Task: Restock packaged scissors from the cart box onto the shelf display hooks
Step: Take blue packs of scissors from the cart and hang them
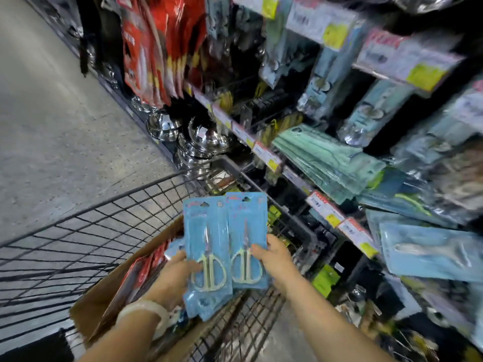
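Two blue scissor packs (224,239), one pinched in each hand, left hand (175,275) and right hand (274,259); hang holes are best kept uppermost and aligned for the shelf hooks.

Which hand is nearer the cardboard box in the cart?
Left. The left hand holds a scissors pack directly above the cardboard box; the right hand holds another pack beyond the box's right edge.

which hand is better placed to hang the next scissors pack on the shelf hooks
Right, probably. The right hand grips its own scissors pack on the side nearest the shelf display. The left hand holds the other pack over the cart box, farther away.
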Motion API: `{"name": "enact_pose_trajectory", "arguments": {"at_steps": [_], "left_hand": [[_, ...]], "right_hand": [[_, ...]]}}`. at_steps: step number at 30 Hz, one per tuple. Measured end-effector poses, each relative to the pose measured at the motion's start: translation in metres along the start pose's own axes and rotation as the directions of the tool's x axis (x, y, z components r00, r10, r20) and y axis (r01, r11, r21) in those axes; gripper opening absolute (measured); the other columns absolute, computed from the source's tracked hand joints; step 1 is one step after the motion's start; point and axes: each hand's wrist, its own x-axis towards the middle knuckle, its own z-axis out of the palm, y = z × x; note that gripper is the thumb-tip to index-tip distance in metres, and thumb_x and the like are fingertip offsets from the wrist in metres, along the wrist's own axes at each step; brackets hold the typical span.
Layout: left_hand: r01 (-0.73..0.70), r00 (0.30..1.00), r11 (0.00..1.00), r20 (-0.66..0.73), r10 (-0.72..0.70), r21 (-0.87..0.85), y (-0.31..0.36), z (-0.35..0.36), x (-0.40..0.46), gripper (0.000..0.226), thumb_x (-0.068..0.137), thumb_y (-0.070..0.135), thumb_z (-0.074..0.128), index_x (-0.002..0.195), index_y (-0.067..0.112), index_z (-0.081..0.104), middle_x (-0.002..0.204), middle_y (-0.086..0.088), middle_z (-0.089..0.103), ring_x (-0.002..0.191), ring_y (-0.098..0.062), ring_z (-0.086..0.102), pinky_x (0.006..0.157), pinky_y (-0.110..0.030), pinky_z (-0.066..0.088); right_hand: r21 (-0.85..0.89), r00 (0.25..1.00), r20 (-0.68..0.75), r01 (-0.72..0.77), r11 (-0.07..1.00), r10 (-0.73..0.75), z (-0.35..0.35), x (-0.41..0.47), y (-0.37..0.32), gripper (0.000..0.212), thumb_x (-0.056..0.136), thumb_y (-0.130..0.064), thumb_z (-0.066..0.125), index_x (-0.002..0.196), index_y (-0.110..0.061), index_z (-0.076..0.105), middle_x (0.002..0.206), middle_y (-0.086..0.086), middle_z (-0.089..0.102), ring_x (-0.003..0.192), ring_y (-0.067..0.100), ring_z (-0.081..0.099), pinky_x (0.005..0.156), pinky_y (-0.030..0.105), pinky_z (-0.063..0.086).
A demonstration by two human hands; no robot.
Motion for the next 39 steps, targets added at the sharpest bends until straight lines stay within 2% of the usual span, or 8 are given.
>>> {"name": "enact_pose_trajectory", "arguments": {"at_steps": [3,8,16,19,22,28,32,39], "left_hand": [[-0.084,0.996,0.995,0.047,0.082,0.054,0.016,0.040,-0.014,0.029,0.087,-0.012,0.046,0.108,0.001,0.060,0.106,-0.023,0.065,0.094,-0.038,0.063,0.086,-0.050,0.052],[-0.188,0.955,0.971,0.260,0.146,0.145,0.026,0.126,-0.065,0.015,0.089,-0.002,0.057,0.103,-0.003,0.060,0.106,-0.024,0.065,0.091,-0.036,0.064,0.080,-0.044,0.052],[-0.372,0.732,0.881,0.676,0.085,0.293,-0.069,0.285,-0.220,0.013,0.090,0.003,0.059,0.102,0.003,0.061,0.106,-0.017,0.071,0.093,-0.034,0.068,0.079,-0.045,0.056],[-0.432,0.596,0.835,0.803,-0.018,0.340,-0.137,0.343,-0.285,0.022,0.091,0.003,0.057,0.112,0.003,0.062,0.107,-0.016,0.072,0.096,-0.033,0.069,0.078,-0.042,0.057],[-0.459,0.466,0.813,0.876,-0.124,0.359,-0.211,0.397,-0.350,0.024,0.091,-0.001,0.054,0.115,0.002,0.059,0.109,-0.017,0.069,0.094,-0.031,0.068,0.081,-0.041,0.056],[-0.499,0.224,0.763,0.912,-0.345,0.411,-0.347,0.487,-0.486,0.018,0.091,-0.004,0.051,0.105,0.001,0.063,0.090,-0.015,0.074,0.076,-0.027,0.072,0.071,-0.039,0.060],[-0.552,0.132,0.713,0.890,-0.437,0.432,-0.417,0.539,-0.558,0.024,0.093,0.001,0.053,0.115,-0.001,0.060,0.112,-0.023,0.067,0.103,-0.038,0.064,0.094,-0.052,0.049],[-0.571,0.037,0.684,0.847,-0.530,0.453,-0.523,0.660,-0.649,0.020,0.093,0.003,0.054,0.109,0.009,0.064,0.107,-0.015,0.071,0.099,-0.034,0.066,0.076,-0.046,0.056]], "right_hand": [[0.118,0.994,-0.106,0.049,0.992,-0.037,-0.040,-0.028,-0.004,0.014,0.092,-0.010,0.057,0.096,-0.022,0.060,0.109,0.005,0.066,0.101,0.025,0.063,0.093,0.047,0.051],[0.286,0.946,-0.301,0.209,0.935,-0.119,-0.123,-0.103,0.012,0.013,0.089,-0.008,0.062,0.089,-0.021,0.064,0.101,0.005,0.068,0.097,0.025,0.065,0.090,0.045,0.053],[0.416,0.772,-0.635,0.387,0.823,-0.042,-0.257,-0.312,0.132,0.016,0.087,-0.004,0.063,0.083,-0.019,0.066,0.086,0.000,0.073,0.078,0.016,0.068,0.078,0.035,0.057],[0.424,0.657,-0.752,0.412,0.807,0.060,-0.294,-0.406,0.202,0.006,0.085,-0.007,0.066,0.090,-0.011,0.068,0.095,0.008,0.073,0.085,0.024,0.069,0.082,0.042,0.057],[0.434,0.509,-0.839,0.414,0.800,0.192,-0.322,-0.497,0.269,0.020,0.085,-0.013,0.067,0.100,0.001,0.064,0.089,0.010,0.069,0.069,0.016,0.062,0.058,0.027,0.051],[0.443,0.196,-0.896,0.477,0.759,0.400,-0.358,-0.654,0.379,0.014,0.086,-0.009,0.064,0.073,-0.006,0.062,0.061,-0.001,0.062,0.061,0.014,0.052,0.057,0.023,0.043],[0.427,0.018,-0.872,0.517,0.742,0.489,-0.385,-0.727,0.437,0.022,0.085,-0.002,0.063,0.067,-0.015,0.063,0.059,-0.004,0.065,0.064,0.018,0.057,0.061,0.029,0.050],[0.385,-0.150,-0.807,0.599,0.702,0.571,-0.474,-0.819,0.522,0.010,0.085,-0.003,0.065,0.079,-0.009,0.059,0.071,0.004,0.063,0.061,0.015,0.058,0.051,0.025,0.051]]}}
